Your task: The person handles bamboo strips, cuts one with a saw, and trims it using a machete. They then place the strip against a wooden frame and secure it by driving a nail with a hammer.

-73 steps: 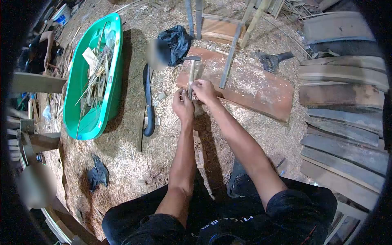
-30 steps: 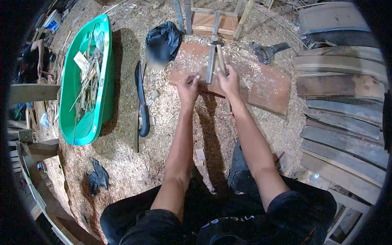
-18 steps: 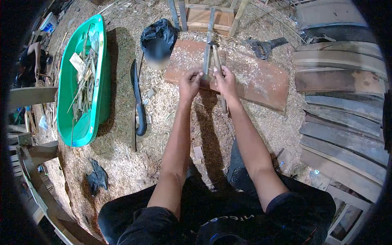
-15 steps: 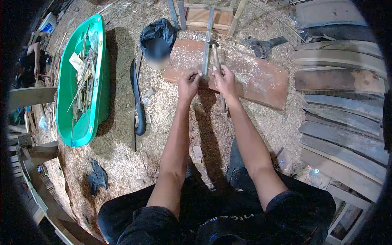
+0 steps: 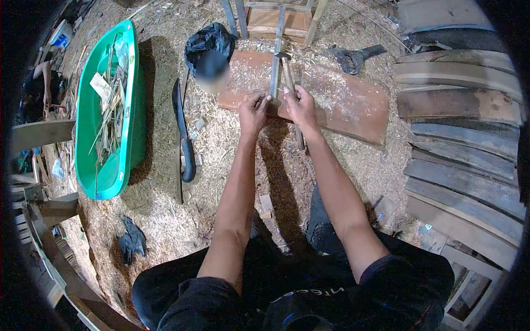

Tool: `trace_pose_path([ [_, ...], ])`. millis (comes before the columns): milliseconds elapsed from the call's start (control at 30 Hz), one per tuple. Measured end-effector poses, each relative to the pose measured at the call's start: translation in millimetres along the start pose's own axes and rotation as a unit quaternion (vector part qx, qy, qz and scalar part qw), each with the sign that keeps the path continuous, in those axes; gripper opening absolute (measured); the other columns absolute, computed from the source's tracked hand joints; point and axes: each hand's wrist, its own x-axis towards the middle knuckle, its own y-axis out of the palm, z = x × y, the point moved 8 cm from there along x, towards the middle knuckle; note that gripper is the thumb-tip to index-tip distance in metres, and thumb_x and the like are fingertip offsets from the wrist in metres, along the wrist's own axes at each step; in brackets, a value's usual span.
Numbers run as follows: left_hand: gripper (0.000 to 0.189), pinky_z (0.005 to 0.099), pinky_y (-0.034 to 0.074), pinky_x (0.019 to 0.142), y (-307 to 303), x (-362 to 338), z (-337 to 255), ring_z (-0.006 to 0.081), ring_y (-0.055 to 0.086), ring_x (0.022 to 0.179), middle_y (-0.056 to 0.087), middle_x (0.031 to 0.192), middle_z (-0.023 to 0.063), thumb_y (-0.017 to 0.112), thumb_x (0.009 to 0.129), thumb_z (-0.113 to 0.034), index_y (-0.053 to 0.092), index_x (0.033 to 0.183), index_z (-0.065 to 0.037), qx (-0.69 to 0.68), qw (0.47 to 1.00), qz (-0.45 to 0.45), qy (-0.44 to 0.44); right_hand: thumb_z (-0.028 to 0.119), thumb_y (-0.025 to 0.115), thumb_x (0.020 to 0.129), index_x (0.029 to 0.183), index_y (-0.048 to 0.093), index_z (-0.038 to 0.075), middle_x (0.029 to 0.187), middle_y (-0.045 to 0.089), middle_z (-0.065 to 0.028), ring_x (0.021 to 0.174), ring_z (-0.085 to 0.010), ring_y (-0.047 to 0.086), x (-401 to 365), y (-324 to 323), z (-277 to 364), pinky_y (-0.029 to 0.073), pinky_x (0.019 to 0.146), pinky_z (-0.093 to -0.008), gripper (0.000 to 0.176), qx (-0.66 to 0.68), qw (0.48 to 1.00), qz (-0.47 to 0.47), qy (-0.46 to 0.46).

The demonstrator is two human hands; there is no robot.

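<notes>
My left hand [image 5: 254, 112] pinches the near end of a long, thin grey strip [image 5: 277, 52], which points away from me over a reddish-brown board [image 5: 348, 105]. Beside it, my right hand [image 5: 301, 110] is closed around the wooden handle of a hammer [image 5: 287, 73]. The dark hammer head lies at the far end, close against the strip, while the handle's butt sticks out below my wrist. Both hands are low over the near edge of the board, which is sprinkled with wood shavings.
A machete [image 5: 185, 132] lies on the shavings-covered ground to the left, near a green tub [image 5: 138, 110] of wood scraps. A black plastic bag [image 5: 207, 44] and wooden frame [image 5: 279, 19] are ahead. Curved planks [image 5: 458, 102] line the right; another person's arm [image 5: 46, 83] shows far left.
The view has shifted slightly, moving the surroundings a little left. Both hands keep their grip on the strip and hammer, with almost no other movement.
</notes>
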Motion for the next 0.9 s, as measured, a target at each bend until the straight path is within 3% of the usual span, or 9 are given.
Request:
trace_pose_path([
  [133, 0.019, 0.0303, 0.050, 0.080, 0.7, 0.5, 4.9, 0.0168, 0.063, 0.083, 0.071, 0.091, 0.0091, 0.070, 0.092, -0.016, 0.072, 0.101, 0.000, 0.006, 0.999, -0.007, 0.045, 0.025, 0.064, 0.096, 0.101, 0.063, -0.002, 0.076, 0.063, -0.0036, 0.066, -0.0102, 0.056, -2.6, 1.1, -1.2, 0.046, 0.058, -0.0288, 0.028, 0.023, 0.999, 0.005, 0.024],
  [333, 0.018, 0.0305, 0.050, 0.081, 3.2, 0.6, 15.1, 0.0171, 0.063, 0.086, 0.070, 0.091, 0.0098, 0.069, 0.093, -0.014, 0.071, 0.102, 0.001, -0.031, 0.999, -0.006, 0.016, 0.025, 0.065, 0.096, 0.101, 0.063, -0.002, 0.075, 0.062, -0.0025, 0.063, -0.0087, 0.054, -3.4, 1.3, 3.8, 0.044, 0.055, -0.0276, 0.027, 0.021, 1.000, 0.005, 0.020],
  [433, 0.019, 0.0309, 0.050, 0.081, -0.1, 2.5, 11.4, 0.0180, 0.064, 0.087, 0.070, 0.092, 0.0111, 0.070, 0.092, -0.015, 0.071, 0.102, 0.001, 0.010, 0.998, -0.022, 0.050, 0.024, 0.065, 0.096, 0.101, 0.064, -0.003, 0.076, 0.063, -0.0032, 0.066, -0.0096, 0.056, -2.8, 1.6, 2.6, 0.046, 0.058, -0.0284, 0.027, 0.013, 0.999, 0.014, 0.028],
  [533, 0.016, 0.0337, 0.053, 0.083, -1.5, -0.8, 8.1, 0.0245, 0.067, 0.091, 0.070, 0.098, 0.0154, 0.070, 0.090, -0.011, 0.071, 0.102, -0.001, 0.015, 0.999, -0.025, 0.028, 0.024, 0.064, 0.096, 0.101, 0.065, -0.004, 0.078, 0.065, -0.0057, 0.070, -0.0121, 0.058, -2.3, 0.9, 10.4, 0.048, 0.063, -0.0309, 0.028, -0.012, 1.000, 0.008, -0.013],
  [733, 0.018, 0.0325, 0.051, 0.083, -2.4, -2.0, -0.7, 0.0207, 0.066, 0.089, 0.070, 0.094, 0.0123, 0.072, 0.090, -0.013, 0.071, 0.102, 0.000, 0.021, 0.999, -0.030, 0.040, 0.025, 0.065, 0.094, 0.100, 0.065, -0.004, 0.080, 0.067, -0.0077, 0.073, -0.0155, 0.060, 0.4, 0.8, 2.9, 0.049, 0.067, -0.0349, 0.030, -0.023, 1.000, 0.003, -0.003],
  [900, 0.015, 0.0346, 0.052, 0.083, -1.4, -2.5, -3.3, 0.0251, 0.067, 0.089, 0.070, 0.093, 0.0142, 0.070, 0.089, -0.009, 0.071, 0.102, -0.002, 0.020, 0.999, -0.025, 0.038, 0.025, 0.065, 0.094, 0.102, 0.065, -0.003, 0.082, 0.067, -0.0088, 0.073, -0.0165, 0.061, 0.5, 0.6, 0.0, 0.050, 0.068, -0.0352, 0.029, -0.036, 0.999, 0.013, 0.010],
])
